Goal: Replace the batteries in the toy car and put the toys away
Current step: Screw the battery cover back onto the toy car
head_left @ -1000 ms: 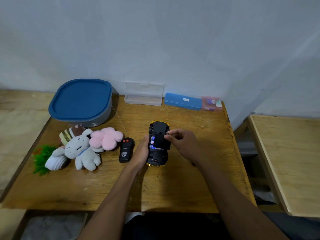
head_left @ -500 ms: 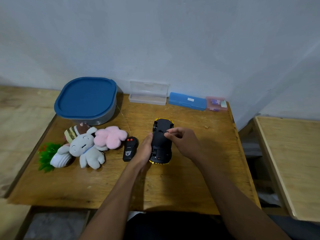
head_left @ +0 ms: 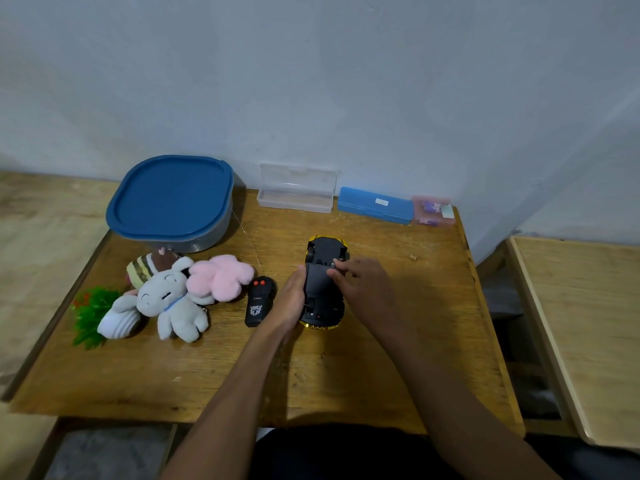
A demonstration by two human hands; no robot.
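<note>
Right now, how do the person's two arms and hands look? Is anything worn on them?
Both forearms are bare right up to the bottom edge of the picture: no sleeve shows. The left hand and the right hand wear no gloves, and no watch, bracelet or ring can be seen. The arms are slender, without visible markings.

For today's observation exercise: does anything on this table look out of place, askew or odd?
The toy car lies upside down, black underside up, held between the left hand and right hand. The plush toys sit in a loose heap. Nothing looks spilled or damaged.
</note>
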